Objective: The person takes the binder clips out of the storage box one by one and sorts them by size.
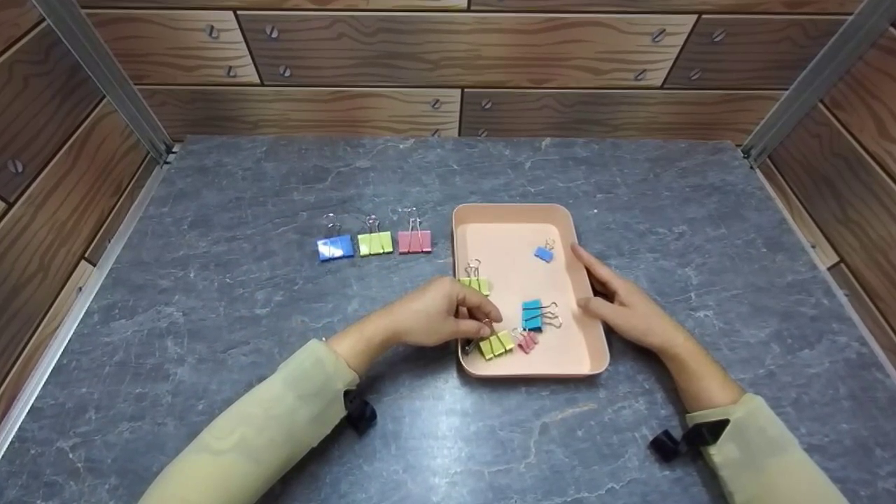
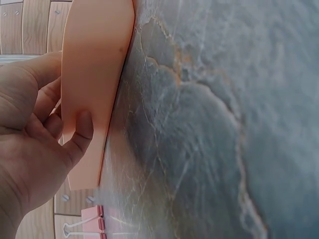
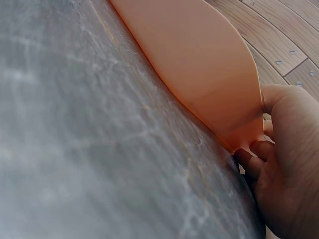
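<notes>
In the head view a peach tray (image 1: 521,210) lies on the table. My left hand (image 1: 437,315) reaches over its left wall and pinches the wire handle of a yellow-green binder clip (image 1: 497,346) by the front left corner. Beside that clip are a small pink binder clip (image 1: 528,341) and a turquoise one (image 1: 532,316). Another yellow-green clip (image 1: 475,285) leans at the left wall, and a small blue clip (image 1: 544,254) lies farther back. My right hand (image 1: 630,311) holds the tray's right wall, thumb at the rim and fingers along the outside.
Left of the tray stand a blue binder clip (image 1: 335,248), a yellow-green binder clip (image 1: 375,243) and a pink binder clip (image 1: 415,241) in a row, handles up. Wood-patterned panels (image 1: 462,49) border the grey marbled table (image 1: 231,294) at the back and sides.
</notes>
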### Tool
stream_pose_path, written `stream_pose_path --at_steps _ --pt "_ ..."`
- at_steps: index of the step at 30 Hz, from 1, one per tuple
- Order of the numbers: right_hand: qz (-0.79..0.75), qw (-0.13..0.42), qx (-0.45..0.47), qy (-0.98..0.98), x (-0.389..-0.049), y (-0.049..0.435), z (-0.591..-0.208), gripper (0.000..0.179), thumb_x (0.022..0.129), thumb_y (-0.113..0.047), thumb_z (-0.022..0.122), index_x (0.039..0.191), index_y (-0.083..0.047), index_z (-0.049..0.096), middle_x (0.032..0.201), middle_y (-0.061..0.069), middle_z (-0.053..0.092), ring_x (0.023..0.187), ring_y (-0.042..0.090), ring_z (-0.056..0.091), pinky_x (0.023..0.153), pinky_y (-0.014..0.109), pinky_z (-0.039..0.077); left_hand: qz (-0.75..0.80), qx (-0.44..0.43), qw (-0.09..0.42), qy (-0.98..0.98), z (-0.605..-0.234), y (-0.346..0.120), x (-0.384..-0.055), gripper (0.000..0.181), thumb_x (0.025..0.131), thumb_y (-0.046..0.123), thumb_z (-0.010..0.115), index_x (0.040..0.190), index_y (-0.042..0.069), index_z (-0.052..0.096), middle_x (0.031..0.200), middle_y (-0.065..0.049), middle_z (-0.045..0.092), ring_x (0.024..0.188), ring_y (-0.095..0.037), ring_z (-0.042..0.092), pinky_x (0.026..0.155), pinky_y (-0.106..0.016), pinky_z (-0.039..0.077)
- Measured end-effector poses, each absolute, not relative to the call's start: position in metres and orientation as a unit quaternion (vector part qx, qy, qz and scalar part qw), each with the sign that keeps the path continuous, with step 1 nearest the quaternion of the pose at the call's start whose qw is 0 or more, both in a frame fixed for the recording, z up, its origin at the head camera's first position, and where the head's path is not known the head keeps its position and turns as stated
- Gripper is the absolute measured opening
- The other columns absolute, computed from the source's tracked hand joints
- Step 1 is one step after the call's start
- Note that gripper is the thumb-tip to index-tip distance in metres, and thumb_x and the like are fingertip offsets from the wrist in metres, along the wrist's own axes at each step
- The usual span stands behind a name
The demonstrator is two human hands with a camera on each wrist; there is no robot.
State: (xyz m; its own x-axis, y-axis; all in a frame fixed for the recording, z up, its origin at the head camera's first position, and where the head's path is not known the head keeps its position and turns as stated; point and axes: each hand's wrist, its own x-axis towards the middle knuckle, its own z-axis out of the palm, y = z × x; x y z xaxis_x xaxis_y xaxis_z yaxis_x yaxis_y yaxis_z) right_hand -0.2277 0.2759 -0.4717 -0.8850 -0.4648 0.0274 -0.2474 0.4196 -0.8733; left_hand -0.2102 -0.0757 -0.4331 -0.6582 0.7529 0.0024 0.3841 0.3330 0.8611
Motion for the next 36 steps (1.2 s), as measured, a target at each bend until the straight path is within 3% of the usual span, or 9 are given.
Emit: stream_pose_path --at_steps 18,36 --pt "-0.492 0.11 -0.207 0.839 -0.227 0.274 -0.47 0.078 0.104 -0.009 0.063 0.17 -0.023 0.024 0.174 0.015 0.021 0.156 0.037 0.028 0.114 0.01 0.028 0.492 0.335 0.172 0.785 -0.434 -0.073 -0.212 0.017 0.096 0.007 0.079 0.112 0.001 0.081 0.093 0.001 0.079 0.082 -0.006 0.067 0.079 -0.026 0.058" --pt "-0.487 0.103 -0.206 0.843 -0.226 0.276 -0.471 0.079 0.103 -0.009 0.065 0.17 -0.023 0.025 0.173 0.016 0.022 0.156 0.037 0.028 0.114 0.01 0.026 0.526 0.324 0.157 0.77 -0.413 -0.076 -0.211 0.015 0.097 0.003 0.076 0.111 0.0 0.08 0.102 -0.004 0.081 0.083 -0.008 0.07 0.078 -0.028 0.06"
